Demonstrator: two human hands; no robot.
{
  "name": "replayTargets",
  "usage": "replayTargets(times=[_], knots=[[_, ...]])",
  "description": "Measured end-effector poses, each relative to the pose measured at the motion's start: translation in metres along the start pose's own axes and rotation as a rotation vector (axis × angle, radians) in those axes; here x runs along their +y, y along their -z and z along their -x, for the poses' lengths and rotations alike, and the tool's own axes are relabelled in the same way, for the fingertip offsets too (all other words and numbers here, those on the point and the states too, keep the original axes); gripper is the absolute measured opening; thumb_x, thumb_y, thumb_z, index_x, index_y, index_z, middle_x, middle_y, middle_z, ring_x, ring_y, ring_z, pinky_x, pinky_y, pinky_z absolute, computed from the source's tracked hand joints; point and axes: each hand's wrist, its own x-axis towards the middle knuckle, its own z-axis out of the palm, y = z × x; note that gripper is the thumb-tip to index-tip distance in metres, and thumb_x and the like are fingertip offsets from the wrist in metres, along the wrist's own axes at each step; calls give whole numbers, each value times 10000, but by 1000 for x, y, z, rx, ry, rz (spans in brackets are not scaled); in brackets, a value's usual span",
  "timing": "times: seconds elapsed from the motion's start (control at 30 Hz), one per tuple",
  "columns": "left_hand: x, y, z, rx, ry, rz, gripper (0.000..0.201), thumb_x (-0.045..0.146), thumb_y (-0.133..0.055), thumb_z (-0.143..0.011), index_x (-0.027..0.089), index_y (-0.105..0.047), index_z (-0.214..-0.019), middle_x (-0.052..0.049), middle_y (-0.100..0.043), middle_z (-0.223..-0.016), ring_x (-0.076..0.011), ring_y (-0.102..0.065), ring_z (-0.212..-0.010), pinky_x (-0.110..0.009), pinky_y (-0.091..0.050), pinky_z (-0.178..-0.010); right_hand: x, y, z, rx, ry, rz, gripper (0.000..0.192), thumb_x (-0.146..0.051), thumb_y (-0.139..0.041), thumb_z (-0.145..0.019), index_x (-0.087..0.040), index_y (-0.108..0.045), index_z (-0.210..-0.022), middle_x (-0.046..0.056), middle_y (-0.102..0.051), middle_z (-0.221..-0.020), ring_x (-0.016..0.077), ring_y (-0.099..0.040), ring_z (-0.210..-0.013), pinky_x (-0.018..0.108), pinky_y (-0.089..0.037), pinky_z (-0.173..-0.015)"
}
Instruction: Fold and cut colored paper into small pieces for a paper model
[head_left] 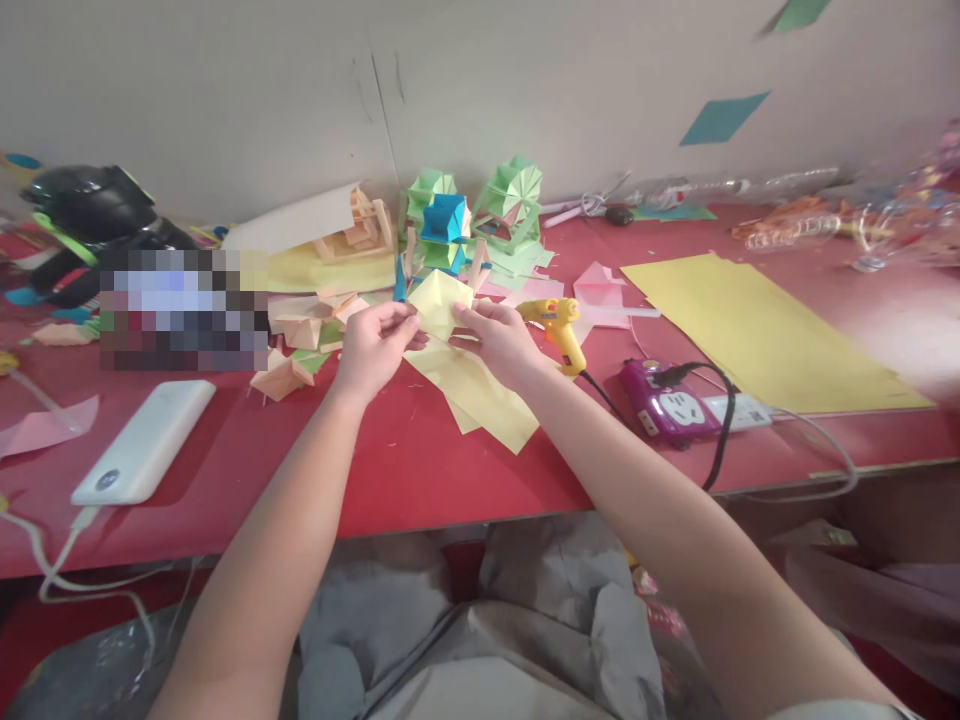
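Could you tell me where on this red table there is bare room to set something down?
Bare red table lies along the near edge between the white power bank and the purple power strip. Behind the hands, the folded paper models and scraps are crowded; the large yellow sheet covers the right side.

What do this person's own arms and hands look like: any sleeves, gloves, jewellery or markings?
Both forearms are bare up to the bottom edge of the picture, with no sleeves in view. The left hand and right hand wear no gloves, and no rings, watch, bracelets or markings show on either wrist. The fingernails are too small to make out.
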Motion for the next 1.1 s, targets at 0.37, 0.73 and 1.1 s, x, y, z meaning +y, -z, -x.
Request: replayTargets(times=[0.37, 0.73, 1.1], knots=[[4, 4, 1, -112, 79, -135, 433, 485, -857, -648, 179, -738, -930, -58, -753, -898, -207, -683, -835, -299, -545, -729, -8, -1, 5, -217, 157, 683, 447, -412, -654, -933, -211, -407, -620, -31, -514, -553, 79, -422, -513, 247, -328, -503], [-3, 8, -3, -122, 37, -113, 348, 480, -818, -699, 169, -712, -812, -40, -723, -789, -172, -637, -733, -292, -497, -686, -12, -7, 11, -211, 147, 643, 411, -361, -544, -987, -177, -491, -623, -21, -531, -582, 72, -428, -534, 241, -322, -531], [-8, 7, -4, -68, -126, -242, 287, 430, -785, -745, 174, -661, -704, -11, -651, -654, -143, -561, -616, -278, -433, -601, -7, -8, 10, -202, 140, 584, 360, -412, -612, -921, -163, -572, -666, -21, -513, -587, 84, -408, -541, 256, -312, -533]])
